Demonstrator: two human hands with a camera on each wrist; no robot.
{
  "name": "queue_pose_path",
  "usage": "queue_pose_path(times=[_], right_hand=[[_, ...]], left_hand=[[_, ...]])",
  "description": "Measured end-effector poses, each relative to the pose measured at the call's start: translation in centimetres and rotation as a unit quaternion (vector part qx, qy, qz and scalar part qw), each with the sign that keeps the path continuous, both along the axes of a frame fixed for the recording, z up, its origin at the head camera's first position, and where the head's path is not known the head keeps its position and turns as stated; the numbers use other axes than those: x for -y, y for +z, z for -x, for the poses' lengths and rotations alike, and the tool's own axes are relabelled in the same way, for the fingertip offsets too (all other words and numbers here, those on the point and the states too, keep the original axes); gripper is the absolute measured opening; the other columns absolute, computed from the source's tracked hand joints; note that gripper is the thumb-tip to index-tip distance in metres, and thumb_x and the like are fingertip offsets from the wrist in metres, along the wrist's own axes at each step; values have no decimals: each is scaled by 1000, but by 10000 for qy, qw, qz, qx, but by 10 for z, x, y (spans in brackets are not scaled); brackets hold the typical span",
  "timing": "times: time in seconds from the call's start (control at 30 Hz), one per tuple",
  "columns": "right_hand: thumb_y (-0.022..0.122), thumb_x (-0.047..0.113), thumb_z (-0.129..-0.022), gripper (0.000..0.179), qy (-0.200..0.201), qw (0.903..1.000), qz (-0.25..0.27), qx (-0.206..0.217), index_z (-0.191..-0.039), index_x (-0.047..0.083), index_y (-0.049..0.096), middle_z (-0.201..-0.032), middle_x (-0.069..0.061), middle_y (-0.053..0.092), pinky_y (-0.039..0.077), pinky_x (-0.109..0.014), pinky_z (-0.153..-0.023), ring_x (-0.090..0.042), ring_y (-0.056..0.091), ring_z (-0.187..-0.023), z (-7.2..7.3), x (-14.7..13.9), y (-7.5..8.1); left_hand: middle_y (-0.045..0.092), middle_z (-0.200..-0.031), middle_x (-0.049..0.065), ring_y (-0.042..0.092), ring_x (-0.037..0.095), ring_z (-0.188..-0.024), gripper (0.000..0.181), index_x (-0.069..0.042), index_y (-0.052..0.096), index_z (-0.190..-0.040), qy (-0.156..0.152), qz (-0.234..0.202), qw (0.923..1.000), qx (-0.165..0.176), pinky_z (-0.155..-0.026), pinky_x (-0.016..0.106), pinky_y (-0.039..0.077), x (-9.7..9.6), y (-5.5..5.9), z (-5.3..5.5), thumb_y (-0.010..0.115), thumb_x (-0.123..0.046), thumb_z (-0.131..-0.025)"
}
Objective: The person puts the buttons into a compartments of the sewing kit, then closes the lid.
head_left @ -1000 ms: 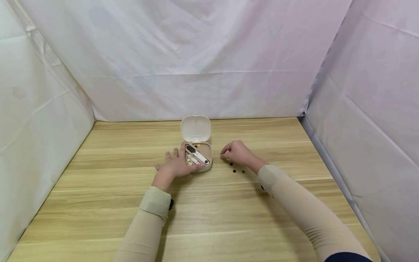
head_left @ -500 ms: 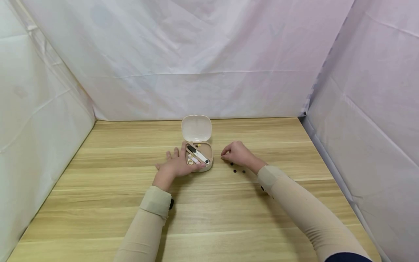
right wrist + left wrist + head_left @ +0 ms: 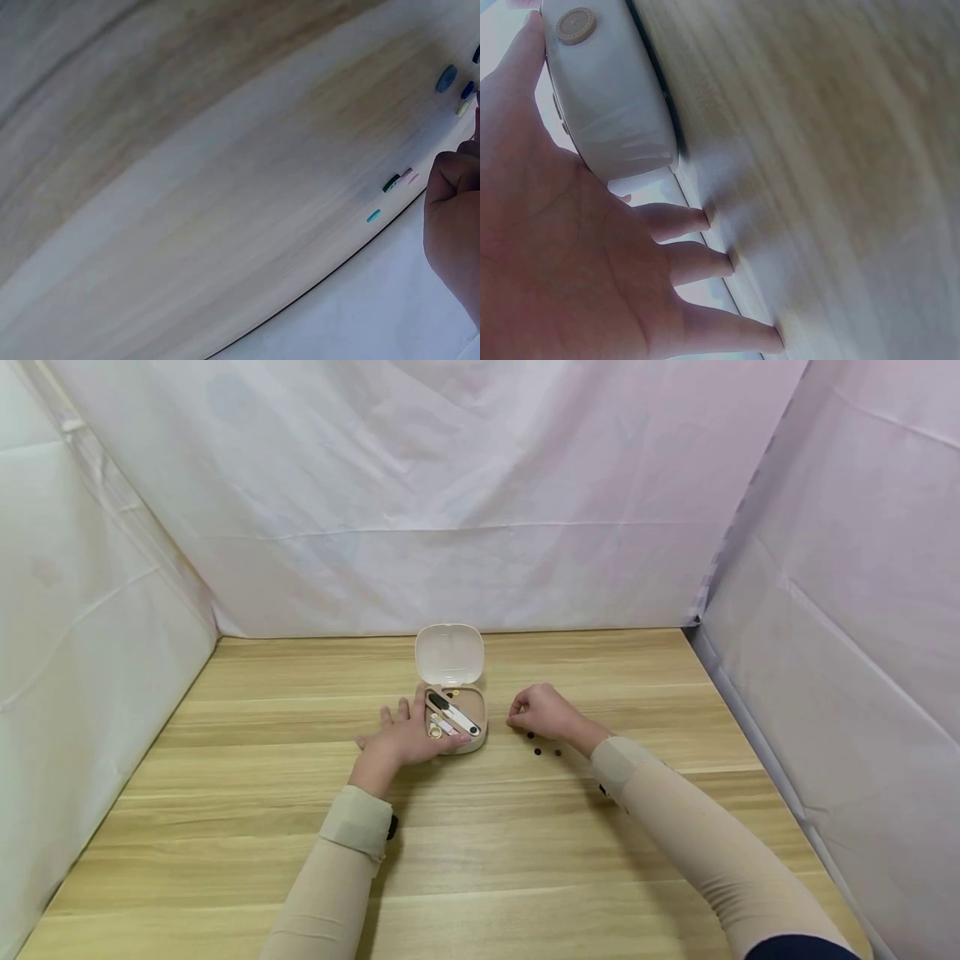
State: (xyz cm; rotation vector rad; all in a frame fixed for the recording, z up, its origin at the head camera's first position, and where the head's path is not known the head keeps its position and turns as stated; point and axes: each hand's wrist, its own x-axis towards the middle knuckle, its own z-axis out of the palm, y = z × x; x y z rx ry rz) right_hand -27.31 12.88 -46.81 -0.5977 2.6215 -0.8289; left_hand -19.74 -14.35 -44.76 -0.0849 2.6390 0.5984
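Observation:
A cream box [image 3: 481, 735] with its lid [image 3: 450, 653] raised stands near the table's far side. It holds a white tool with a dark end [image 3: 453, 713], a gold ring-like piece [image 3: 435, 732] and a few small buttons. My left hand [image 3: 397, 742] lies against the box's near left corner, index finger along the left side, thumb across the front, other fingers spread on the table. To the right of the box, my right hand [image 3: 547, 712] has its fingers curled down to the tabletop, by a dark button [image 3: 531, 735]. Whether a button is between its fingertips is hidden.
Two more dark buttons lie beside the right wrist, a black button [image 3: 537, 752] and a grey button [image 3: 558, 752]. The right wrist view has several coloured buttons, including a blue button [image 3: 446, 79] and a turquoise button [image 3: 374, 215]. White cloth [image 3: 450, 510] hangs behind the wooden table [image 3: 480, 852].
My right hand's fingertips have shifted very slightly to the right and toward me. The left hand and the box stay in place.

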Motion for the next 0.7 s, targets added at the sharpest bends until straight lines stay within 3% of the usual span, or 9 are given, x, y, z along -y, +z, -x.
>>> queue_pose_path(times=[0.4,0.7], right_hand=[[72,14,-95,9,-253,9988,301,300,-92,10,80,-72,-1,68,44,-22,-54,-9,54,-59,3,-6,6],[71,20,-97,15,-550,9962,675,67,-97,9,80,-68,4,59,36,-24,-54,-8,41,-56,9,-5,26]], left_hand=[[4,-180,22,-3,54,-164,133,-31,-16,-171,34,-20,10000,-1,-108,97,5,-1,1,0,57,-95,-79],[4,-180,21,-2,53,-164,135,-31,-14,-171,48,4,10000,68,-109,96,5,0,2,-1,55,-98,-77]])
